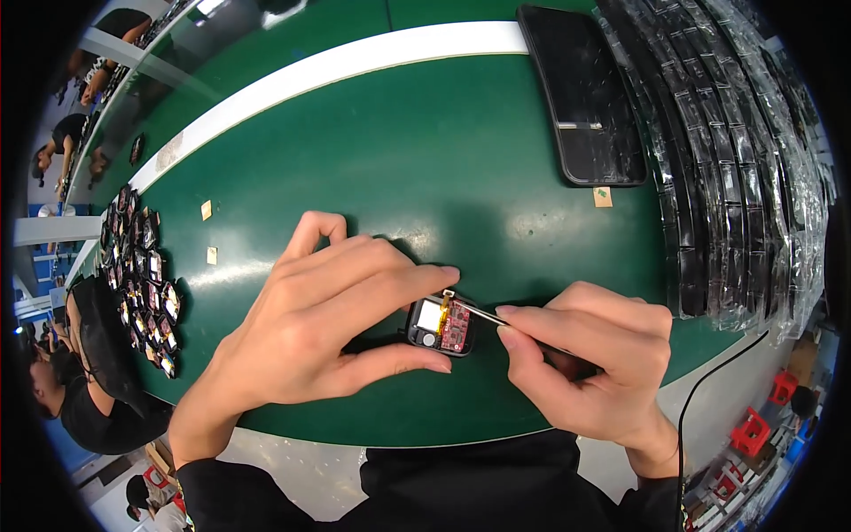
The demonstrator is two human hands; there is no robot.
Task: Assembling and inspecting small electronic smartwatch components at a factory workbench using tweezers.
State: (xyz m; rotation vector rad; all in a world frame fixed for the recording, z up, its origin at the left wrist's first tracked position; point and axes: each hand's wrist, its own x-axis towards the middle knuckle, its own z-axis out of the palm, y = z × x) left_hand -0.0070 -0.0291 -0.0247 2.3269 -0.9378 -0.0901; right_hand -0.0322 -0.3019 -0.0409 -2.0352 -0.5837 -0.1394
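Observation:
A small black device housing [413,335], its top off, lies near the front of the green table. Inside it are a red circuit board [456,329], a white block [430,316] and a yellow flex cable [443,317]. My left hand [310,310] steadies the housing between thumb and forefinger, the forefinger at its far edge and the thumb at the near one. Pinched in my right hand [592,356] are slim metal tweezers [483,314]. Their tips reach the upper end of the cable, beside a small connector [449,293]; whether they grip it I cannot tell.
Several similar opened devices [146,284] crowd the table's left side. A black tray [592,106] stands at the back right, beside tall stacks of plastic-wrapped black trays [718,168]. Small tan squares [603,197] lie around. A black cable [700,390] hangs at right. Other people [89,390] sit leftward.

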